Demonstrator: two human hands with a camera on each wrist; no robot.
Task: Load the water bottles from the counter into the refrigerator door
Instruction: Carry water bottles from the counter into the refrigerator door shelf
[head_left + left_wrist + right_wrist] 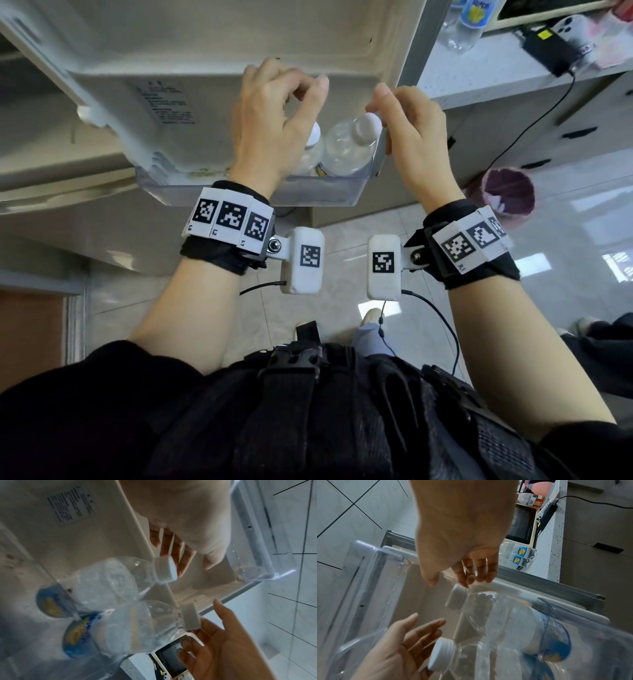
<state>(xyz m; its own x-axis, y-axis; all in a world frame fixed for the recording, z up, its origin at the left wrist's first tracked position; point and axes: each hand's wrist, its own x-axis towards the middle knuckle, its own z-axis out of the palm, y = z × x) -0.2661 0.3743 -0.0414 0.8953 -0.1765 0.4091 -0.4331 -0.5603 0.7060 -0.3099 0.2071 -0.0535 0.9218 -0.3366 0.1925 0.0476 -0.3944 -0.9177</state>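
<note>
My left hand (270, 116) hangs over the clear door bin (322, 192) of the open refrigerator door (205, 44), at about 11 o'clock in the head view. Its fingers (426, 630) are loosely spread and gently bent, and they hold nothing; in the right wrist view the fingertips sit just beside the white cap of the nearer bottle, and whether they touch it I cannot tell.

Two water bottles stand side by side in the bin, both tilted a little. The left bottle (313, 150) is mostly hidden behind my left hand in the head view; the right bottle (349, 144) shows at 12 o'clock, between my two hands, close against the bin's right end. Both have white caps and blue and yellow labels low on the body.

My right hand (411, 137) is at about 1 o'clock, by the right edge of the door. Its fingers (481, 572) are curled loosely downward just above the right bottle's cap and grip nothing.

Farther right, at 2 o'clock, two more bottles (469, 20) with the same label stand on the white counter (486, 68), beside a black power adapter (551, 48) with its cable. Below the counter, at 3 o'clock, a bin with a purple liner (508, 193) stands on the tiled floor.
</note>
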